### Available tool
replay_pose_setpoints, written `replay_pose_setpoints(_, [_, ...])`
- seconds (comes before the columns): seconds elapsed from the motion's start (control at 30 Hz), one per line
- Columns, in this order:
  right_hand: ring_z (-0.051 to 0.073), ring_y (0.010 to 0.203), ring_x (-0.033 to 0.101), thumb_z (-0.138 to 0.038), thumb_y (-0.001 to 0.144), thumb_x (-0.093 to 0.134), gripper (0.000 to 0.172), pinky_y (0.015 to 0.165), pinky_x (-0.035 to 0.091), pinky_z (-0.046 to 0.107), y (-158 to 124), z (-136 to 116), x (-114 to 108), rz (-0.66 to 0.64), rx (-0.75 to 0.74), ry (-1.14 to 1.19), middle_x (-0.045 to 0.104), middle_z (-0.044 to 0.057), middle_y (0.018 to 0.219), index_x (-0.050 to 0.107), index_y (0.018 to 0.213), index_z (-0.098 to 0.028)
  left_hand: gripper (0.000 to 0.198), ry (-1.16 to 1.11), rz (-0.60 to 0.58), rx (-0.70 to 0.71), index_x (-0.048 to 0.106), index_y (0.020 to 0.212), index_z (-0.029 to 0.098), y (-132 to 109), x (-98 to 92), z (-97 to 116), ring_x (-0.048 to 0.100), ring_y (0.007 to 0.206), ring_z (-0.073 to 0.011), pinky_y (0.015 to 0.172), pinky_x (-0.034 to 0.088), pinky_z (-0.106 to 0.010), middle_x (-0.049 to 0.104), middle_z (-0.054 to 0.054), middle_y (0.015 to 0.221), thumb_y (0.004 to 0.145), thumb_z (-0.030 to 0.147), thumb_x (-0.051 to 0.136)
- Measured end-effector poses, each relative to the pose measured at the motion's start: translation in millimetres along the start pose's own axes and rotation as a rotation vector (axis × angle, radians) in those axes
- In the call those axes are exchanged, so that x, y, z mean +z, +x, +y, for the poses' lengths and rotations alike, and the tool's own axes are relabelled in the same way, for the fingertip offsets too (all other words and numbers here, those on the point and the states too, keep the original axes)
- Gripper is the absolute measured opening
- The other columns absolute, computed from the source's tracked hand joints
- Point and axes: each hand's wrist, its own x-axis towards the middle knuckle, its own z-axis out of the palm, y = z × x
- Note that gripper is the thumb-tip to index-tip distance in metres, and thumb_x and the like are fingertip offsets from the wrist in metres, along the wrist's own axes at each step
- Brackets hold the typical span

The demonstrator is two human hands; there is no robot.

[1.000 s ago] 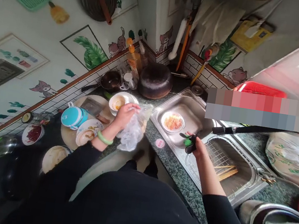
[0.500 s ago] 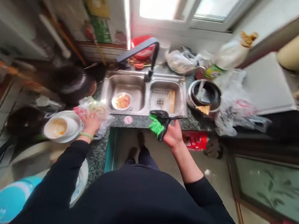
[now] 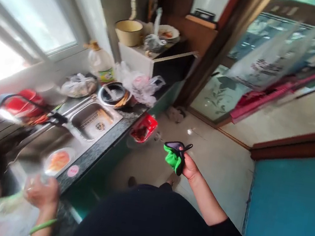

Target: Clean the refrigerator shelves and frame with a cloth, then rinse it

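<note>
My right hand (image 3: 190, 167) is closed around a green-and-black cloth (image 3: 173, 158) with a dark hanging loop, possibly a pot mitt, above the floor. Motion blurs my left hand (image 3: 41, 191), which wears a green bangle, at the near end of the counter; whether its fingers hold anything cannot be made out. Just below it lies a clear plastic bag (image 3: 9, 214). Beyond that hand, a plate of orange-red food (image 3: 59, 160) is in the left basin of the steel sink (image 3: 75, 139).
A black pan stacked in a bowl (image 3: 115, 95), plastic bags (image 3: 143, 86) and an oil bottle (image 3: 102, 64) crowd the counter past the sink. On the floor stands a red bin (image 3: 144, 128). A glass-panelled door (image 3: 212, 96) and a blue panel (image 3: 291, 193) are to the right.
The view has swung right. My left hand has come off the plastic bag toward the sink side. My right hand still holds the green-and-black cloth, now farther from the sink.
</note>
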Motion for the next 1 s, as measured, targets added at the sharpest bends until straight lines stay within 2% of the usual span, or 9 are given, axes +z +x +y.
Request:
replay_pose_setpoints(0.07, [0.021,0.085,0.073,-0.036,0.083,0.08,0.037,0.083,0.063,0.033,-15.6,-19.5,-36.7,0.049,-0.062,0.056,0.077,0.012,0.097,0.071,0.109,-0.012,0.065,-0.214,-0.135,0.048,0.054,0.142,0.011,-11.7,38.4,91.5,0.041,0.146,-0.0472,0.117,0.031,-0.07,0.049,-0.026,0.153,0.087,0.044,0.043])
replay_pose_setpoints(0.13, [0.021,0.079,0.072,-0.037,0.08,0.082,0.037,0.079,0.062,0.035,-26.8,-44.1,-67.4,0.078,-0.17,0.084,0.076,0.011,0.092,0.072,0.105,-0.012,0.057,-0.362,-0.403,0.176,0.069,0.121,0.015,-51.9,83.5,200.3,0.063,0.121,-0.0435,0.107,0.045,-0.065,0.072,-0.018,0.118,0.081,0.053,0.055])
replay_pose_setpoints(0.27, [0.023,0.084,0.071,-0.056,0.073,0.084,0.05,0.085,0.057,0.036,-44.6,-111.2,-117.7,0.187,-0.44,0.015,0.078,0.008,0.091,0.075,0.101,-0.015,0.07,-0.599,-1.066,0.505,0.078,0.1,0.014,-210.4,160.6,400.4,0.074,0.094,-0.031,0.086,0.061,-0.043,0.077,-0.015,0.098,0.072,0.077,0.066])
replay_pose_setpoints(0.37, [0.025,0.102,0.07,-0.063,0.076,0.081,0.053,0.102,0.052,0.038,-64.0,-169.7,-152.6,0.286,-0.615,-0.117,0.08,0.006,0.102,0.078,0.102,-0.017,0.073,-0.667,-1.317,0.631,0.076,0.105,0.013,-328.3,198.5,498.0,0.074,0.088,-0.0262,0.077,0.061,-0.036,0.077,-0.015,0.098,0.076,0.079,0.066])
replay_pose_setpoints(0.5, [0.025,0.115,0.069,-0.053,0.086,0.077,0.038,0.111,0.048,0.038,-95.6,-248.4,-208.8,0.322,-0.653,0.037,0.08,0.005,0.111,0.079,0.101,-0.019,0.058,-0.695,-1.341,0.7,0.072,0.101,0.016,-408.6,238.9,581.4,0.069,0.079,-0.0184,0.072,0.058,-0.029,0.075,-0.008,0.092,0.08,0.07,0.066])
replay_pose_setpoints(0.67, [0.022,0.126,0.067,-0.041,0.102,0.06,0.029,0.114,0.05,0.037,-120.2,-339.1,-294.0,0.313,-0.535,0.299,0.076,0.008,0.127,0.076,0.112,-0.019,0.031,-0.6,-1.216,0.843,0.071,0.093,0.017,-431.7,281.2,673.2,0.069,0.083,-0.0202,0.077,0.057,-0.031,0.073,-0.007,0.087,0.087,0.047,0.065])
replay_pose_setpoints(0.8, [0.024,0.126,0.067,-0.044,0.101,0.063,0.032,0.108,0.055,0.039,-118.1,-413.6,-347.3,0.239,-0.494,0.196,0.074,0.009,0.131,0.076,0.117,-0.019,0.021,-0.515,-1.026,1.051,0.073,0.104,0.021,-445.2,314.9,757.8,0.061,0.125,-0.0279,0.113,0.045,-0.041,0.07,-0.012,0.128,0.088,0.032,0.065])
replay_pose_setpoints(0.93, [0.026,0.108,0.073,-0.058,0.085,0.079,0.046,0.102,0.057,0.04,-117.7,-501.9,-381.5,0.236,-0.535,-0.054,0.079,0.01,0.111,0.081,0.105,-0.016,0.016,-0.415,-1.021,1.24,0.073,0.09,0.018,-472.7,356.0,866.4,0.063,0.125,-0.0355,0.111,0.045,-0.049,0.073,-0.018,0.114,0.09,0.031,0.063])
replay_pose_setpoints(1.0, [0.026,0.103,0.073,-0.064,0.08,0.081,0.052,0.104,0.055,0.041,-124.8,-546.9,-398.4,0.291,-0.589,-0.195,0.08,0.008,0.102,0.082,0.099,-0.016,0.023,-0.408,-1.113,1.35,0.075,0.1,0.019,-498.2,371.5,928.6,0.066,0.121,-0.0331,0.107,0.049,-0.046,0.074,-0.016,0.116,0.091,0.035,0.062])
